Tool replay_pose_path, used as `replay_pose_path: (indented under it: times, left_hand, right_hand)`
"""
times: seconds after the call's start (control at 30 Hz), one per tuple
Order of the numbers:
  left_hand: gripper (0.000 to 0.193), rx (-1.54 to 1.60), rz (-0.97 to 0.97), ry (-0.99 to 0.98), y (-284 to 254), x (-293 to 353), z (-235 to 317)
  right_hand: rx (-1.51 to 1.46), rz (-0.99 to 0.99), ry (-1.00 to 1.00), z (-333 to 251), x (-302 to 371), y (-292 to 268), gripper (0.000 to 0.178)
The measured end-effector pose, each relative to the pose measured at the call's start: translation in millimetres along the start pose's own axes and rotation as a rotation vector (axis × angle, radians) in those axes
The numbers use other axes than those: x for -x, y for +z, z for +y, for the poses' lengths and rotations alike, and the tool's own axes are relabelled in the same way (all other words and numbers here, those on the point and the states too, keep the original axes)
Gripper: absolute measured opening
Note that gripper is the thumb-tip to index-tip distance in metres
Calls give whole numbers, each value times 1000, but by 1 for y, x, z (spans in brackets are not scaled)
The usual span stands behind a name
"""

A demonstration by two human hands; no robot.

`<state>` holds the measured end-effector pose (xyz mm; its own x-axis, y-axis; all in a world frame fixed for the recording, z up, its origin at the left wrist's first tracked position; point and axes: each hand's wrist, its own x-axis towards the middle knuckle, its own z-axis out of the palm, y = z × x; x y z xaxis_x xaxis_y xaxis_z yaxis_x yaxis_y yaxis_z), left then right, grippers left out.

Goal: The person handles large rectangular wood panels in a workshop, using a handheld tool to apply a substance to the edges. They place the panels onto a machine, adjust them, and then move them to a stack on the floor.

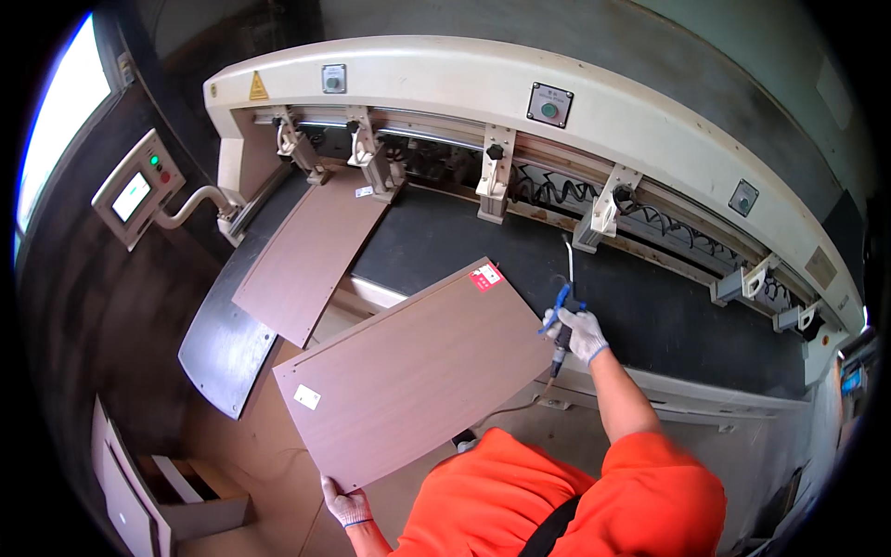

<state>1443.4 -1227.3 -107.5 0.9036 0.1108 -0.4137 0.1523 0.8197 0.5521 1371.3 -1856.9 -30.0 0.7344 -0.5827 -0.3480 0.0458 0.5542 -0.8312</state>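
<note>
A large brown wood-grain panel (pixel 418 381) is held tilted in front of me, with a white label near its left edge and a red-and-white label at its far corner. Gloved, my left hand (pixel 346 506) grips the panel's near left corner, its fingers partly hidden by the board. At the panel's right edge, my right hand (pixel 583 336) is closed around a blue air blow gun (pixel 559 306). The gun's thin nozzle points away from me, over the dark machine bed. A hose (pixel 520 407) hangs from its lower end and passes by the panel's edge.
A second brown panel (pixel 311 255) lies on the left of the black machine bed (pixel 436 237), its far end under clamps (pixel 371 162). Above runs a cream machine beam (pixel 418 60) with green buttons. A control screen (pixel 135 195) stands left. Boards (pixel 125 492) and a cardboard box (pixel 209 506) sit lower left.
</note>
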Motion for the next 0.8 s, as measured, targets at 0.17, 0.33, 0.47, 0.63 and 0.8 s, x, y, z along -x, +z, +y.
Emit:
replay_pose_path:
  times: [0.17,0.33,0.47,0.63,0.8]
  left_hand:
    - [14,-490,-70,-119,-28,69,-15]
    - [11,-864,-68,-572,-12,145,-74]
    - [25,-667,-28,-739,-15,190,-148]
    - [32,-744,-95,-687,39,202,-213]
    - [32,-761,-121,-672,95,186,-273]
  right_hand:
    - [492,31,163,31,73,-53,14]
    - [800,130,247,42,175,-82,22]
    - [746,251,246,39,206,-135,18]
    - [293,80,135,21,213,-131,16]
    - [654,30,100,7,177,-138,29]
